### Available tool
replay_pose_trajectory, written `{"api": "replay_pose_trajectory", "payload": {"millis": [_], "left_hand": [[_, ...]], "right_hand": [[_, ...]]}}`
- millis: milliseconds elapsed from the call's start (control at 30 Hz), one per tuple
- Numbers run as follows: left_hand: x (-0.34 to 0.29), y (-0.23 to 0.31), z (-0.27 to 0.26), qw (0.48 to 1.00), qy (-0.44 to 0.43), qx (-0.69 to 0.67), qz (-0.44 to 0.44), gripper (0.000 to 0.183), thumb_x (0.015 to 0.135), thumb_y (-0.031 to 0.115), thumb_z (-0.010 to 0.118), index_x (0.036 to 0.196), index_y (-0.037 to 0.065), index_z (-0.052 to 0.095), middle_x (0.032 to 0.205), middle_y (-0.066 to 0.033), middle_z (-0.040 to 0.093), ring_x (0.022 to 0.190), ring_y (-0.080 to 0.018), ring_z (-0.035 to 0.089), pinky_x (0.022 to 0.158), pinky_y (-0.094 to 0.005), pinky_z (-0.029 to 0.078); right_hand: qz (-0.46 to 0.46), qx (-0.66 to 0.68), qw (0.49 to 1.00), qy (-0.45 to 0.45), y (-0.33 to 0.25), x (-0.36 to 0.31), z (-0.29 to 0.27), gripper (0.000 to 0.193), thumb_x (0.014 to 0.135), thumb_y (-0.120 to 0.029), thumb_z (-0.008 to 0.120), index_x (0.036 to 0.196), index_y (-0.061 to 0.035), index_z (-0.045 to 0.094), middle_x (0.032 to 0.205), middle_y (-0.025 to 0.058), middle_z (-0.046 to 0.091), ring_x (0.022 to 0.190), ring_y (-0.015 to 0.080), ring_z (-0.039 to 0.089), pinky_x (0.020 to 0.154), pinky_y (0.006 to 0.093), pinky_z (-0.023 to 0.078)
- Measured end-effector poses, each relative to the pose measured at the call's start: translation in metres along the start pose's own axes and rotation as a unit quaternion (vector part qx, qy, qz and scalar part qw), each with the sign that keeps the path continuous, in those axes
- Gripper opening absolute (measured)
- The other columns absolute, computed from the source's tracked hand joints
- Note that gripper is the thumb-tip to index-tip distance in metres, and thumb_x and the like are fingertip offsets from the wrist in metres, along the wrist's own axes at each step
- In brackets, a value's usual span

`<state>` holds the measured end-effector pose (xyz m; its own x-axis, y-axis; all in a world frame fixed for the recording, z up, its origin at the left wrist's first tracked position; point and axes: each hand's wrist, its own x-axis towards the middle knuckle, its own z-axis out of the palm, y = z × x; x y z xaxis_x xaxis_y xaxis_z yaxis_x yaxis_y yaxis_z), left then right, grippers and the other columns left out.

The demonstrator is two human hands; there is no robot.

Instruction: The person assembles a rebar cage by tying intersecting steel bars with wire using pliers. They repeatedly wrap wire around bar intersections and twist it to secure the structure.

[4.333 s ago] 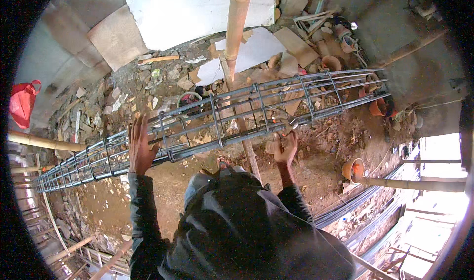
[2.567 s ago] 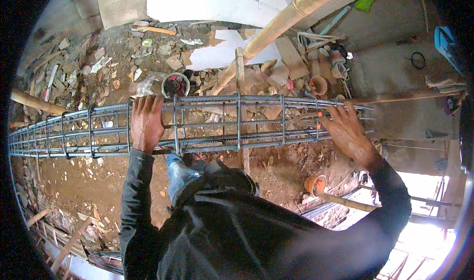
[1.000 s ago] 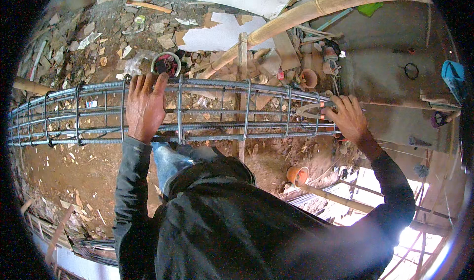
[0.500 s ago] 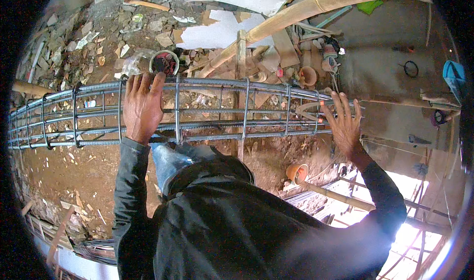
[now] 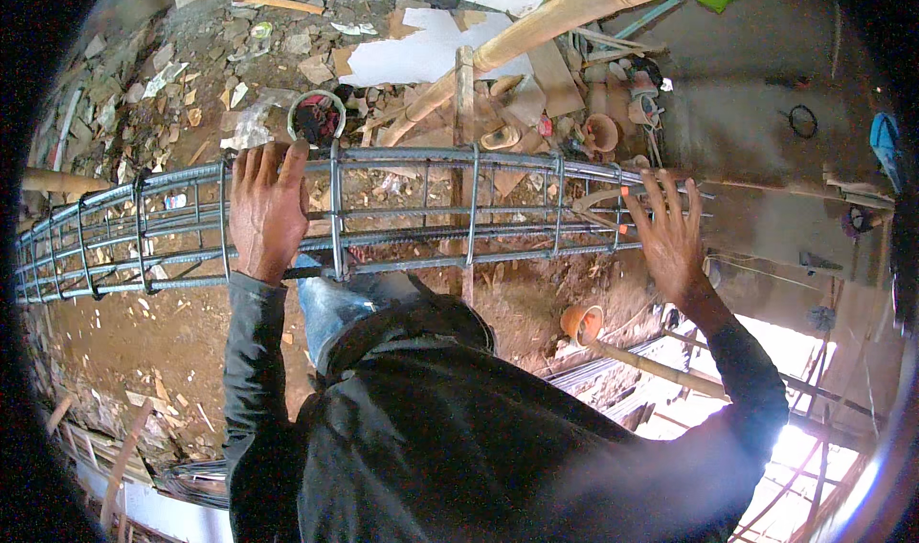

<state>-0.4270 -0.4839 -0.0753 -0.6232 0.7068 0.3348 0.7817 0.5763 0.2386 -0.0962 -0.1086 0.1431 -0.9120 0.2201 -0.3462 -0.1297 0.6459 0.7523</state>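
A long rebar cage [image 5: 412, 265], made of ribbed bars tied inside square stirrups, lies crosswise in front of me. My left hand [image 5: 266, 208] reaches across it left of the middle, with its fingers bent over the far top bar. Near the cage's right end rests my right hand [image 5: 673, 237], its fingers spread and stretched over the bar ends. Beside those fingers, a pair of pincers [image 5: 598, 204] with orange handle tips lies on the cage. Part of the handles is close to the right hand, which does not wrap around them.
A bucket [image 5: 317, 117] with dark contents stands beyond the cage. A thick bamboo pole [image 5: 555, 26] slants above a wooden post [image 5: 464, 103]. Rubble [image 5: 191, 74] covers the far left ground. An orange pot [image 5: 582, 325] lies tipped at the near right, by another bamboo pole [image 5: 661, 371].
The cage's left part sits slightly lower in view, and its stirrups have shifted a little left. My left hand has moved slightly left with it. My right hand keeps nearly the same place.
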Motion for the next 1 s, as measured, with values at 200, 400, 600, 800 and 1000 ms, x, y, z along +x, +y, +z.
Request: {"api": "replay_pose_trajectory", "payload": {"millis": [200, 400, 600, 800, 1000], "left_hand": [[0.000, 0.000, 0.002, 1.000, 0.009, 0.024, 0.005, 0.048, 0.088, 0.007, 0.068, 0.135, 0.007, 0.064, 0.123, -0.0165, 0.065, 0.117, -0.0379, 0.061, 0.107, -0.0497, 0.046], [-0.003, 0.001, 0.005, 1.000, 0.023, 0.016, -0.007, 0.049, 0.087, 0.007, 0.069, 0.135, 0.008, 0.064, 0.124, -0.0157, 0.066, 0.120, -0.0379, 0.061, 0.109, -0.0500, 0.047], [-0.003, -0.002, 0.007, 1.000, 0.017, 0.001, 0.000, 0.049, 0.089, 0.009, 0.069, 0.137, 0.009, 0.064, 0.125, -0.0174, 0.066, 0.121, -0.0393, 0.062, 0.111, -0.0508, 0.046], [-0.003, -0.001, 0.006, 1.000, 0.029, -0.009, -0.008, 0.044, 0.089, 0.009, 0.070, 0.133, 0.009, 0.065, 0.123, -0.0173, 0.067, 0.120, -0.0385, 0.062, 0.111, -0.0518, 0.045], [-0.005, 0.000, 0.008, 0.999, 0.043, -0.013, -0.010, 0.043, 0.087, 0.006, 0.068, 0.130, 0.010, 0.065, 0.119, -0.0162, 0.067, 0.116, -0.0381, 0.063, 0.112, -0.0518, 0.046]], "right_hand": [[-0.065, -0.002, 0.998, -0.022, 0.017, 0.018, -0.005, 0.042, 0.097, -0.025, 0.061, 0.138, -0.0152, 0.064, 0.135, 0.0148, 0.063, 0.138, 0.0344, 0.055, 0.125, 0.0588, 0.035], [-0.094, 0.076, 0.993, -0.015, 0.027, 0.023, 0.005, 0.034, 0.100, -0.023, 0.062, 0.131, -0.0085, 0.062, 0.122, 0.0140, 0.066, 0.109, 0.0331, 0.071, 0.090, 0.0474, 0.060], [-0.082, 0.181, 0.953, -0.230, 0.043, 0.046, -0.016, 0.038, 0.100, -0.027, 0.070, 0.129, -0.0038, 0.062, 0.111, 0.0223, 0.070, 0.105, 0.0404, 0.071, 0.094, 0.0497, 0.057], [-0.160, 0.275, 0.910, -0.265, 0.058, 0.075, -0.020, 0.043, 0.108, -0.040, 0.064, 0.103, 0.0019, 0.070, 0.087, 0.0213, 0.076, 0.079, 0.0368, 0.077, 0.073, 0.0516, 0.063], [-0.036, 0.503, 0.606, -0.615, 0.070, 0.103, -0.022, 0.033, 0.104, -0.036, 0.074, 0.108, -0.0029, 0.071, 0.079, 0.0081, 0.073, 0.062, 0.0177, 0.070, 0.053, 0.0375, 0.058]]}}
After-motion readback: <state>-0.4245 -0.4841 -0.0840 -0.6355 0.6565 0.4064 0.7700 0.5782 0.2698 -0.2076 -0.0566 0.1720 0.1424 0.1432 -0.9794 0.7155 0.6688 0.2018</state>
